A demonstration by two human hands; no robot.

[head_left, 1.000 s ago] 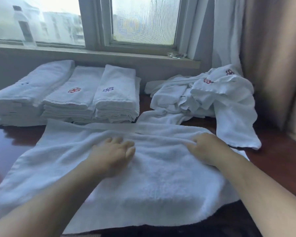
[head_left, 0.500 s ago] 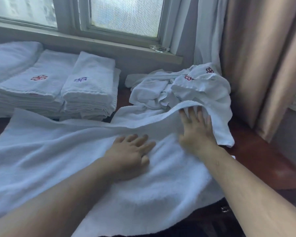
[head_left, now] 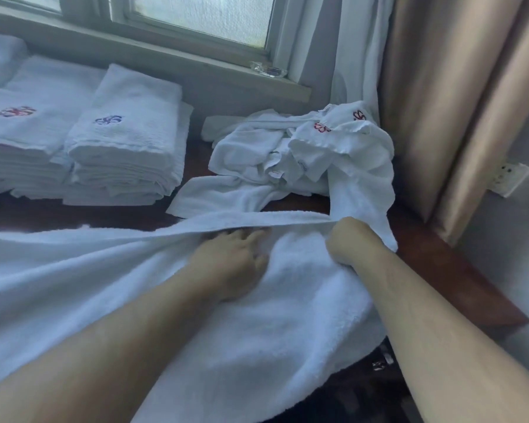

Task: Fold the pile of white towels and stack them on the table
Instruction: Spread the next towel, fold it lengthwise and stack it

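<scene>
A large white towel lies spread over the dark wooden table in front of me. My left hand rests flat on its middle, fingertips under the raised far edge. My right hand grips that far edge near the right corner, fingers curled into the cloth and lifting it. Behind, a crumpled pile of white towels with red emblems lies at the back right. Folded towel stacks stand at the back left, one with a blue emblem, one with a red emblem.
A window sill runs behind the table, with a small clear object on it. Beige curtains hang at the right, beside a wall socket. The table's right edge is bare wood.
My right hand went from lying flat on the towel to gripping its far edge and lifting it. My left hand slid forward under the lifted edge. The view moved closer and rightward.
</scene>
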